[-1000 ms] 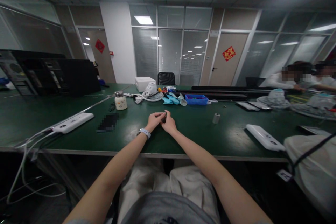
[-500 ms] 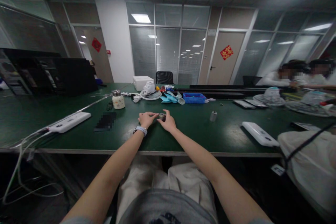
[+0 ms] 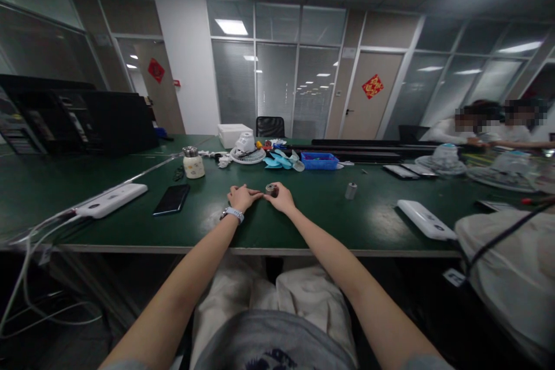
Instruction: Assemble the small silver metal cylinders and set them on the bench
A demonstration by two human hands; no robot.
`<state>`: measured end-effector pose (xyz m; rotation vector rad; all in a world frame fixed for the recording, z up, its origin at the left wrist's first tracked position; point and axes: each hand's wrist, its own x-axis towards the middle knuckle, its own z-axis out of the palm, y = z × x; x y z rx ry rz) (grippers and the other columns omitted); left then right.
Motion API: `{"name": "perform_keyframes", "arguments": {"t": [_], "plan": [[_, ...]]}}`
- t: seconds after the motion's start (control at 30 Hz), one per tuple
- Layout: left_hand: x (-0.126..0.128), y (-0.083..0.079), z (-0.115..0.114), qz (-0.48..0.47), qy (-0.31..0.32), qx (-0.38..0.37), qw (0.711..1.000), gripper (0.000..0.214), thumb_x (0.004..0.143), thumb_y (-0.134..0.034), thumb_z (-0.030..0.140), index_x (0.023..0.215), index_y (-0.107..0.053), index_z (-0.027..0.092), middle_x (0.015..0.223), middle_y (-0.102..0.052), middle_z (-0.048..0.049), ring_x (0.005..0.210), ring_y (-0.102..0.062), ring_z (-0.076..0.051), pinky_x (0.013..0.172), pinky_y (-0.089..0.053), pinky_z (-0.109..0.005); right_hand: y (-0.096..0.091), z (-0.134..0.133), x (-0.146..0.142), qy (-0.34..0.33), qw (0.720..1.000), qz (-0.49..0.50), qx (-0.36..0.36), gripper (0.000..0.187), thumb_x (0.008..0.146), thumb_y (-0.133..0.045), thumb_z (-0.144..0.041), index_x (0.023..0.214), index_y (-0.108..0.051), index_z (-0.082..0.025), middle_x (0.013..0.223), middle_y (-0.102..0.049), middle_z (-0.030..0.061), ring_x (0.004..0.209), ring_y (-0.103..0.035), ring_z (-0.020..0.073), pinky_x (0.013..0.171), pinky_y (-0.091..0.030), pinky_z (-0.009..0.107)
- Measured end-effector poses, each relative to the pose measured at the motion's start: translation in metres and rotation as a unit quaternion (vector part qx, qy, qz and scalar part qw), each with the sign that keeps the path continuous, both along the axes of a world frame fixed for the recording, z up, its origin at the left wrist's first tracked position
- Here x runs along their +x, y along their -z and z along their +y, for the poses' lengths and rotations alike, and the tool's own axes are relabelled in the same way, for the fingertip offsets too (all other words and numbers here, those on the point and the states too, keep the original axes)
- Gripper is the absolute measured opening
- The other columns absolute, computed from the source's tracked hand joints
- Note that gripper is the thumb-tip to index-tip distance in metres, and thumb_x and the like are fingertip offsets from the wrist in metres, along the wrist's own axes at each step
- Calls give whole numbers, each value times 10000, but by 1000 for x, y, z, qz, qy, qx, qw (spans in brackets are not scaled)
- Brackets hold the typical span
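Both hands are lower than half a second ago, down on the green bench (image 3: 303, 225). The right hand (image 3: 284, 199) has its grip pinched on the small metal cylinder (image 3: 270, 189), which sits at mid-bench between the hands. The left hand (image 3: 241, 196) has drawn its fingers in, grip curled together, fingertips just beside the cylinder. A second cylinder (image 3: 350, 191) stands well to the right, a phone (image 3: 171, 199) to the left. Glass-walled office behind, other people seated far right.
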<state>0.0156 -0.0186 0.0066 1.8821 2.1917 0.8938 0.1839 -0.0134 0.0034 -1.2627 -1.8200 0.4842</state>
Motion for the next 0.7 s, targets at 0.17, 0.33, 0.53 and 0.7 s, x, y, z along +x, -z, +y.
{"name": "perform_keyframes", "arguments": {"t": [0.17,0.33,0.53,0.7], "plan": [[-1,-4,-4,2,17,-1,1000,483,677,-603,686,1020,-738,374,1376,-515,-64,1248,-329,-408,954,-306,-493,-16,14,63,226,974,9,25,406,785,-658,-358,1157,-595,-207,1083,-667,84,1018,-595,210,896,-457,335],[-1,-5,-6,3,16,5,1000,509,683,-608,674,1055,-731,349,1339,-549,-73,1230,-349,-406,943,-329,-491,-17,17,124,381,924,35,-18,403,810,-617,-311,1197,-604,-199,1141,-610,127,1023,-590,242,871,-454,343],[0,-3,-4,19,12,7,1000,539,745,-509,696,1096,-715,343,1169,-656,-79,1202,-387,-386,928,-352,-468,-16,18,141,425,903,61,-28,326,839,-568,-248,1158,-637,-253,1132,-569,104,1011,-589,232,851,-442,324],[1,-4,-2,-7,-19,5,1000,595,862,-308,650,1044,-744,287,1125,-674,-102,1183,-416,-364,927,-356,-462,-15,17,144,436,898,45,-20,377,863,-497,-193,1230,-570,-238,1201,-533,105,1031,-584,236,850,-438,325]]}}
